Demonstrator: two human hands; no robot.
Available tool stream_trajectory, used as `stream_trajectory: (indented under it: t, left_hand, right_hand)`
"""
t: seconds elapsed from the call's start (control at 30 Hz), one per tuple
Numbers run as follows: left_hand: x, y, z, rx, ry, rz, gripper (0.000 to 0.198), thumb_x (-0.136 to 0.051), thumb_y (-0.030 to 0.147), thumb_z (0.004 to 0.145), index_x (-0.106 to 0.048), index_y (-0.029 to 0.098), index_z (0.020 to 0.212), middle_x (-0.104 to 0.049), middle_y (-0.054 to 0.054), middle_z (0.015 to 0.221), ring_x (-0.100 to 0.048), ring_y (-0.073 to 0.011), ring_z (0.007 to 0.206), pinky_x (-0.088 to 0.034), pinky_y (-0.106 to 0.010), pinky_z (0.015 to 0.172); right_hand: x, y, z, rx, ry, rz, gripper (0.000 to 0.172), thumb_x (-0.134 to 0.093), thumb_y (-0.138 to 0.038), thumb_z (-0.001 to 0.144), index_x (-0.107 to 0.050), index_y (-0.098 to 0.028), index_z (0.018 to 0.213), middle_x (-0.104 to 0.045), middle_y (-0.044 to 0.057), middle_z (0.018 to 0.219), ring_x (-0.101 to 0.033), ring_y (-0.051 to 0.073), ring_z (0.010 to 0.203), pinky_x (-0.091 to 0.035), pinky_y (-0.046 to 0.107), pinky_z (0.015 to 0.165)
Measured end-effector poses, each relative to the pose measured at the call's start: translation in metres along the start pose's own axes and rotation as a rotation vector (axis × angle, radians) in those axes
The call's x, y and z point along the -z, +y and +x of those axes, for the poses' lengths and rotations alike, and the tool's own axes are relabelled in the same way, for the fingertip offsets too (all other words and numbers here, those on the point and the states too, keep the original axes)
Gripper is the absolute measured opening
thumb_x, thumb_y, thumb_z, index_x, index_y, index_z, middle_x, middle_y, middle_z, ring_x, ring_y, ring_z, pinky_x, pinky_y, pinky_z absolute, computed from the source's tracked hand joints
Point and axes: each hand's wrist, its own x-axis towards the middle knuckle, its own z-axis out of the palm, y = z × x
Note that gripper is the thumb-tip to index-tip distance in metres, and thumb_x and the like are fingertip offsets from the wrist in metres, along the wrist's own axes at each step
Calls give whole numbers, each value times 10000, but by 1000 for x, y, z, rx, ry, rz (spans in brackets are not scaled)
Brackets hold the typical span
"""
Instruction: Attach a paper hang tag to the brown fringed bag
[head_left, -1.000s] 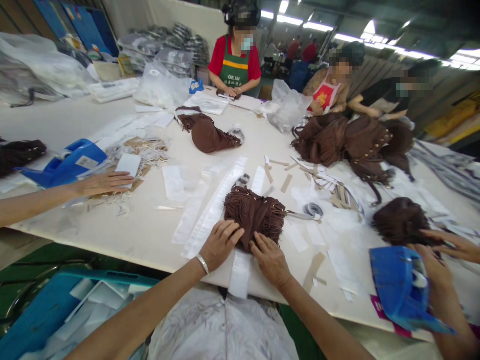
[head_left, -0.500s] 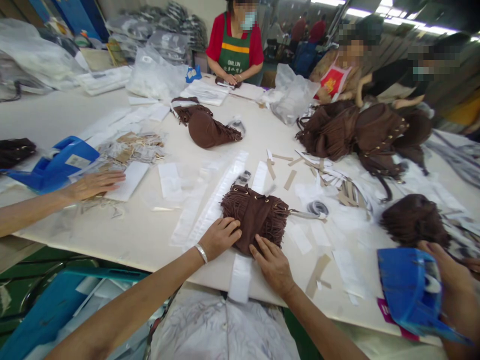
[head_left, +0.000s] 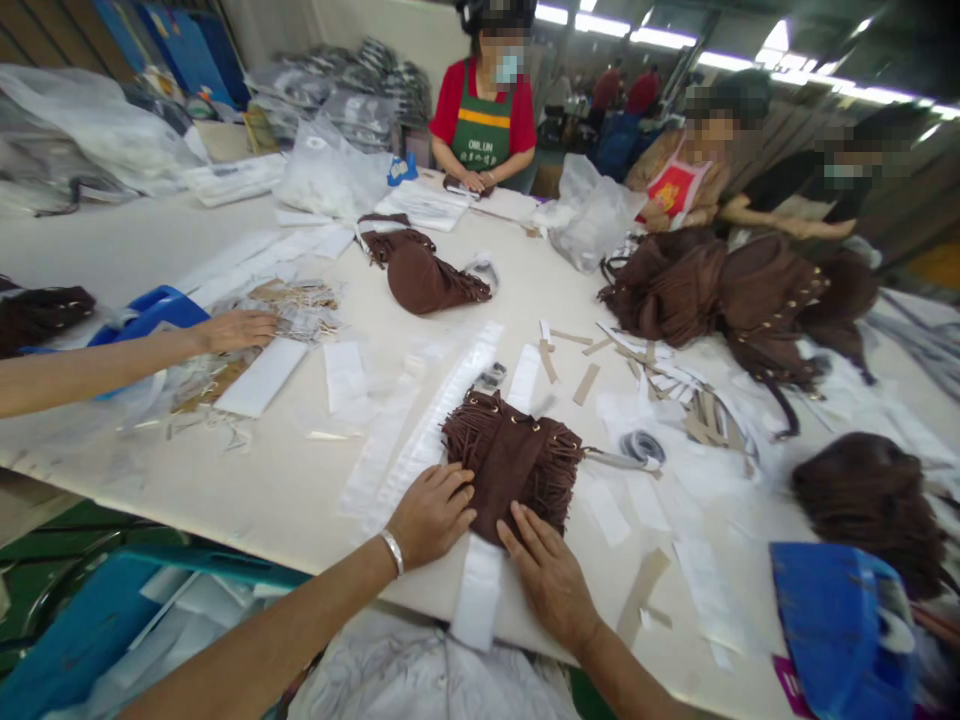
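A dark brown fringed bag (head_left: 504, 478) with gold eyelets along its upper edge lies flat on the table in front of me. On its lower left edge rests my left hand (head_left: 429, 515), wearing a silver bracelet, its fingers laid over the bag. My right hand (head_left: 553, 572) lies on the lower right of the bag, fingers stretched out and a little apart. Between my hands a white strip (head_left: 480, 590) comes out from under the bag and hangs over the table edge. Beside the bag's right side is a coiled grey strap (head_left: 640, 447).
Co-worker's hand (head_left: 238, 330) touches a pile of tags (head_left: 292, 305) at left. Blue tape dispenser (head_left: 840, 620) stands right, brown bag (head_left: 866, 500) behind it. More brown bags (head_left: 667, 285) lie far right; another (head_left: 427, 280) lies mid-table. Teal bin (head_left: 142, 570) sits below left.
My view has tilted, so most things sit lower. Both my hands stay on the bag. At right, a co-worker's hand has left the blue dispenser; the left co-worker's hand has moved farther over the tags.
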Motion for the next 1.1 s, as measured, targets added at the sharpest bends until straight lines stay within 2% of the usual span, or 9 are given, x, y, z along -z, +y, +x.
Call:
stream_trajectory:
  t: [0.2, 0.3, 0.4, 0.5, 0.57, 0.73, 0.9, 1.0, 1.1]
  left_hand:
    - [-14, 14, -3, 126, 99, -10, 336, -568, 385, 888, -590, 164, 1140, -579, -103, 1290, -436, -293, 1287, -359, -506, 1071]
    - [-19, 15, -4, 149, 121, -13, 313, -584, 378, 878, -602, 167, 1109, -588, -99, 1285, -434, -291, 1290, -331, -518, 1087]
    - [-21, 15, -5, 163, 153, -12, 317, -616, 384, 858, -613, 177, 1097, -607, -95, 1263, -457, -284, 1274, -346, -505, 1077]
    - [-30, 14, -7, 184, 198, 14, 345, -626, 418, 847, -616, 190, 1105, -614, -84, 1265, -472, -280, 1266, -368, -485, 1063]
    - [-39, 13, -7, 183, 241, 34, 354, -624, 440, 844, -616, 205, 1108, -619, -65, 1266, -486, -271, 1254, -378, -466, 1061]
    - [-31, 10, -3, 198, 220, -64, 359, -629, 411, 843, -594, 210, 1139, -621, -61, 1256, -493, -259, 1241, -421, -427, 1050]
    - [-4, 0, -3, 451, 235, -327, 260, -439, 211, 936, -536, 191, 1176, -581, -105, 1235, -521, -195, 1194, -459, -353, 1022]
    - [-6, -13, -2, 631, 271, -437, 242, -402, 183, 937, -537, 203, 1137, -627, -74, 1084, -598, -172, 1041, -516, -320, 919]
    - [-11, -24, 4, 620, 195, -534, 256, -446, 201, 928, -553, 233, 1159, -631, -49, 1106, -623, -160, 967, -522, -310, 894]
  right_hand:
    - [71, -13, 55, -168, -215, 81, 335, -486, -206, 878, -644, -250, 1170, -680, 96, 1179, -670, 230, 1007, -550, 352, 845]
    - [95, -10, 126, -293, -28, 181, 340, -376, -270, 965, -602, -240, 1217, -712, 69, 1100, -682, 182, 948, -532, 300, 836]
    - [75, 4, 198, -389, 339, 268, 395, -322, -306, 987, -548, -197, 1292, -653, 91, 1226, -605, 200, 1128, -469, 340, 973]
    - [22, 23, 240, -499, 730, 307, 419, -300, -305, 990, -550, -133, 1279, -631, 148, 1235, -573, 228, 1158, -440, 398, 1006]
    - [-16, 36, 251, -476, 840, 296, 400, -310, -286, 986, -582, -112, 1221, -655, 174, 1151, -587, 243, 1104, -448, 423, 975]
    - [-61, 55, 249, -444, 773, 281, 326, -336, -249, 971, -630, -146, 1068, -663, 149, 1001, -583, 245, 1007, -448, 408, 914]
    - [-53, 59, 251, -607, 580, 137, 301, -361, -283, 964, -608, -148, 1072, -658, 136, 958, -564, 260, 937, -420, 392, 835]
    - [-49, 59, 251, -651, 446, 32, 319, -388, -383, 962, -620, -164, 943, -655, 120, 868, -549, 256, 839, -391, 378, 750]
    - [-48, 59, 252, -621, 404, 5, 389, -364, -437, 969, -609, -169, 827, -630, 106, 771, -533, 233, 770, -361, 349, 699]
